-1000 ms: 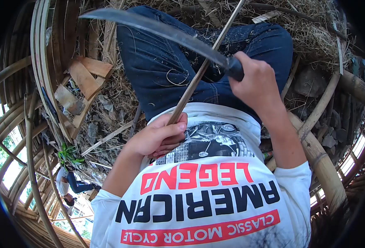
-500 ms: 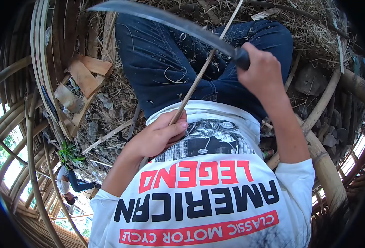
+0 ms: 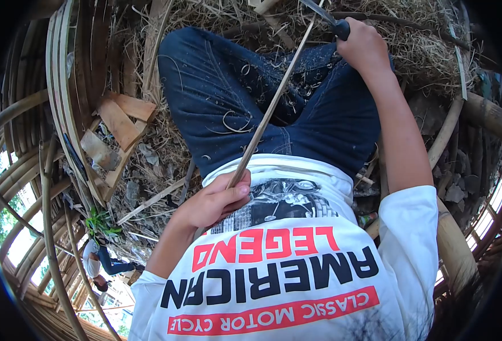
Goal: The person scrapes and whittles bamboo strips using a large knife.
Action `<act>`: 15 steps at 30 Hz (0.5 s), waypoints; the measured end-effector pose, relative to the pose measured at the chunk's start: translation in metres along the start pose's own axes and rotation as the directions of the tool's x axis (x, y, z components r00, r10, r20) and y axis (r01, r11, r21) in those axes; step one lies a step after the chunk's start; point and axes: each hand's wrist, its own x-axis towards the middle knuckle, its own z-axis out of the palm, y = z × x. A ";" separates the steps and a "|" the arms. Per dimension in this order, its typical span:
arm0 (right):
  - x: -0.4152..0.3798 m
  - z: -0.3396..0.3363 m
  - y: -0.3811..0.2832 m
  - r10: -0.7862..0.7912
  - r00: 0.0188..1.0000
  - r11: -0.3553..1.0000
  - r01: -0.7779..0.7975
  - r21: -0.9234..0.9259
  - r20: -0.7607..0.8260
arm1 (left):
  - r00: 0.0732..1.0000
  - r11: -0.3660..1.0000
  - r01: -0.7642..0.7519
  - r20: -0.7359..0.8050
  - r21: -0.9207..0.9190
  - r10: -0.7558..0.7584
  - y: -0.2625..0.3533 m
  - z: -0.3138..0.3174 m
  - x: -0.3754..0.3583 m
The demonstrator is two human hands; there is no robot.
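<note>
My left hand (image 3: 219,200) is closed around the near end of a thin bamboo strip (image 3: 273,102), held against the shirt at my waist. From there the strip slants up and away over my lap, past the top of the view. My right hand (image 3: 364,46) grips the black handle of a large knife (image 3: 325,12), arm stretched out beyond my knees. Its blade meets the strip near the top edge; most of the blade is out of view. Thin curled shavings (image 3: 236,120) lie on my dark jeans (image 3: 199,96).
Wood pieces (image 3: 120,122) lie at the left beside long pale strips (image 3: 57,74). Dry shavings (image 3: 410,51) cover the ground ahead. Bamboo poles (image 3: 455,238) stand at the right, stones (image 3: 461,176) near them. Another person (image 3: 100,264) is beyond the bamboo slats at lower left.
My right hand has moved the knife forward along the strip, away from my body, so the blade has mostly left the view. My left hand still holds the strip's near end.
</note>
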 end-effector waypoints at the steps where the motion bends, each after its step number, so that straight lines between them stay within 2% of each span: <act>1: 0.006 -0.001 0.001 0.012 1.000 1.000 -0.012 -0.014 -0.003 | 0.999 1.000 -0.012 -0.031 -0.011 0.012 -0.001 0.003 0.001; 8: 0.061 0.017 0.015 0.121 0.992 0.993 -0.121 -0.016 0.015 | 0.999 0.999 0.040 0.004 -0.031 -0.040 -0.001 -0.006 0.000; 11: 0.072 0.016 0.013 0.122 0.992 0.992 -0.123 0.012 0.032 | 0.995 0.995 0.077 -0.056 -0.065 -0.080 0.004 -0.002 0.000; 15: 0.082 0.025 -0.001 0.125 0.991 0.992 -0.126 0.015 0.039 | 0.993 0.985 0.093 -0.058 -0.147 -0.102 0.006 -0.004 -0.002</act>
